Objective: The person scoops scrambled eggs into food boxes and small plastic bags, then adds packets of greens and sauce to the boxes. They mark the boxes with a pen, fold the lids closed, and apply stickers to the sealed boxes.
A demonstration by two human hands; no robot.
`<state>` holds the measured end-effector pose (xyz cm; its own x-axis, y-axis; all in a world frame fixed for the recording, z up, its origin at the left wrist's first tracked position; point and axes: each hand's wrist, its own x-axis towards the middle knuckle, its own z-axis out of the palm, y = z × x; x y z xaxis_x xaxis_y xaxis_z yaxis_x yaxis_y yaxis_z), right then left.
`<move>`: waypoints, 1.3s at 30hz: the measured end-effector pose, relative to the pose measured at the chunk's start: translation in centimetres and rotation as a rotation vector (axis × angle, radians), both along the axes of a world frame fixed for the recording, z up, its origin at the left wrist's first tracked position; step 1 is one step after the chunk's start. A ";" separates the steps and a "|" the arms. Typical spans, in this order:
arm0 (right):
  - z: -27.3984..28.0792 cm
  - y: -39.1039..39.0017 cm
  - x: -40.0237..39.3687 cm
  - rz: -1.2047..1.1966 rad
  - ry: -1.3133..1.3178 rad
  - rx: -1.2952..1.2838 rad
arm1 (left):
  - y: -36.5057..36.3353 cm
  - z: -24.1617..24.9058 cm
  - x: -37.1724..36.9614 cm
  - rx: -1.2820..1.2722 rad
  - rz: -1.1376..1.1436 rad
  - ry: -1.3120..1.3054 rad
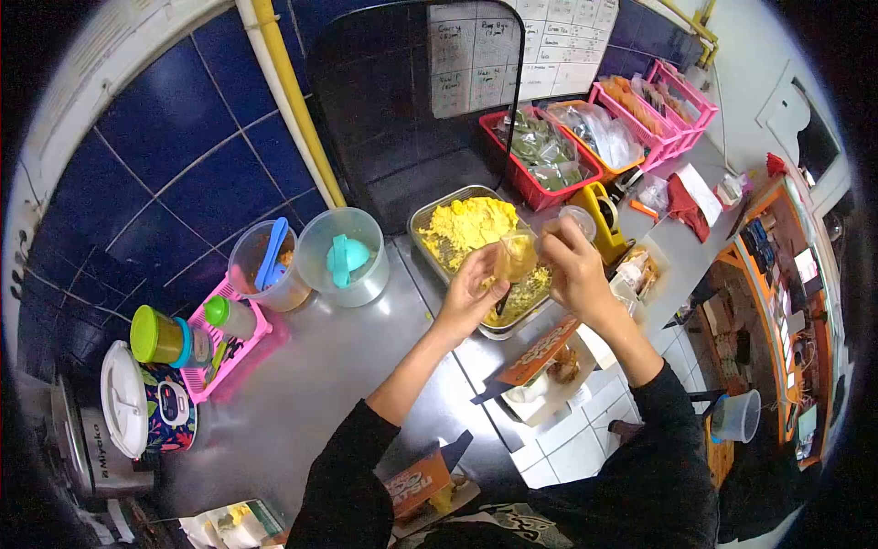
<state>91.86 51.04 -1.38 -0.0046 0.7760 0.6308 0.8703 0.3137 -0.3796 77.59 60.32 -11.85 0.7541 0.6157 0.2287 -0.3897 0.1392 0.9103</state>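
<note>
My left hand (474, 291) is closed around the lower side of a small clear plastic bag (517, 256) with something yellowish in it. The fingers of my right hand (581, 270) are pinched at the bag's right edge. Both hands are over a metal tray (423, 220) that carries a heap of crumbly yellow food (471, 222). A dark handle (502, 302) shows beside my left fingers, its other end hidden. Beyond my right hand is a clear plastic cup (580, 220).
An open food box (535, 407) with an orange lid stands near my right forearm, and another orange box (421, 485) is at my body. Two clear tubs (345, 274) stand left. Behind are a red basket (549, 197) of packets and a yellow tape dispenser (599, 220).
</note>
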 end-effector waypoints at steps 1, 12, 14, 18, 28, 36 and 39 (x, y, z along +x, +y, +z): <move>-0.2 0.1 0.0 -0.005 -0.024 0.047 | 0.2 0.2 0.0 0.007 -0.003 -0.003; 1.1 -0.9 -0.2 0.013 -0.012 -0.029 | -1.2 2.7 0.3 -0.002 0.088 -0.068; 1.8 -1.1 -0.6 0.007 0.080 -0.012 | -1.5 3.5 0.6 0.009 0.108 -0.109; 2.1 -1.4 -0.6 0.000 0.179 -0.012 | -2.1 5.7 0.9 0.051 0.128 -0.150; 3.3 -2.7 -3.9 0.029 0.819 0.065 | -3.8 9.0 1.0 -0.053 0.273 -0.193; 2.9 -3.7 -4.1 -0.106 1.010 0.123 | -6.1 10.6 -1.0 0.164 0.245 -0.091; 3.1 -4.1 -4.3 -0.086 1.010 0.116 | -5.9 9.8 -1.5 0.130 0.146 -0.011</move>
<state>87.58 46.90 1.77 0.6241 0.6824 0.3806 0.1814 0.3472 -0.9201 76.06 54.40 -2.02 0.6557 0.6833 0.3211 -0.4070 -0.0384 0.9126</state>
